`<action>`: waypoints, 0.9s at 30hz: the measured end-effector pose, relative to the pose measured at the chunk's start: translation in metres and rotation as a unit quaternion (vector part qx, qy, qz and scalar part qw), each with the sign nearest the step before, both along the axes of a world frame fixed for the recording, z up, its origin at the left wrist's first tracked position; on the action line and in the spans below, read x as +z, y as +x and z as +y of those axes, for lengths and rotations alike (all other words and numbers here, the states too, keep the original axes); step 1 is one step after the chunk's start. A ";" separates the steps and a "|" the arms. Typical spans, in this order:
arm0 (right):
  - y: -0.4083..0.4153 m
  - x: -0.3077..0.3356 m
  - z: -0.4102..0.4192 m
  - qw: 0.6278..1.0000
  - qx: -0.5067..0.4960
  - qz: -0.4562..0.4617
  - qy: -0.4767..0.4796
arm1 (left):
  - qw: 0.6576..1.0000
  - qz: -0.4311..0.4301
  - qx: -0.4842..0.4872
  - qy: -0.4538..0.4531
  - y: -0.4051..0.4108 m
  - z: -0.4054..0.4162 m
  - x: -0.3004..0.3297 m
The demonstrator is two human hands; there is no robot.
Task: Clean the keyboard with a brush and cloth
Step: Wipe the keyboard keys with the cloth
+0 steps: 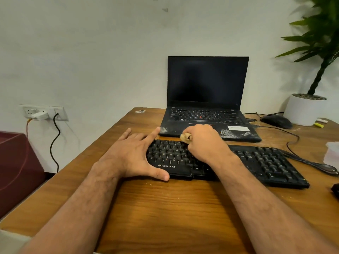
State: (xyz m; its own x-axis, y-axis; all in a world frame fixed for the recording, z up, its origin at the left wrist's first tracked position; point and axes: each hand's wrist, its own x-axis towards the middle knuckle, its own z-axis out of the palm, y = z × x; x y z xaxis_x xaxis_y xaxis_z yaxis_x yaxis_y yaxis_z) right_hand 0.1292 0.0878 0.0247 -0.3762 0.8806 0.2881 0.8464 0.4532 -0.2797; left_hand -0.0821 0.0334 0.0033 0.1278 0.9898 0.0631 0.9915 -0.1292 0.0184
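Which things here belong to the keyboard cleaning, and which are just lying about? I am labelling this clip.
In the job:
keyboard
brush, gripped in right hand
left hand, steadying the keyboard

Lying about:
laptop
mouse
potted plant
yellow marker

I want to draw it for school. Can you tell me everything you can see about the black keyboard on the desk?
The keyboard is black, looks like plastic and lies flat on the wooden desk, just in front of the open laptop. White letters mark its keys, and "ZEBRONICS" is printed on the front edge. A black cable leaves its right end. The left hand rests spread on its left end. The right hand, over the middle keys, keeps its grip on something tan.
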 end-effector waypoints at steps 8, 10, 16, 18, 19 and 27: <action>-0.005 -0.003 0.001 1.000 -0.017 -0.005 -0.010 | 1.000 -0.009 -0.011 0.005 0.001 0.002 -0.002; 0.006 -0.004 0.005 0.998 -0.061 0.005 -0.008 | 1.000 -0.014 -0.013 0.000 0.001 0.001 -0.001; -0.006 0.001 -0.011 0.995 0.066 0.030 -0.070 | 1.000 -0.002 -0.013 0.010 0.002 0.002 -0.002; -0.007 0.004 -0.013 0.986 0.114 0.068 -0.105 | 1.000 -0.005 -0.013 0.013 0.001 0.002 -0.002; -0.007 0.004 -0.013 0.980 0.126 0.103 -0.112 | 1.000 -0.006 -0.016 0.015 0.001 0.002 -0.002; -0.015 0.005 -0.028 0.964 0.189 0.083 -0.169 | 1.000 0.008 -0.016 0.006 0.001 -0.001 -0.002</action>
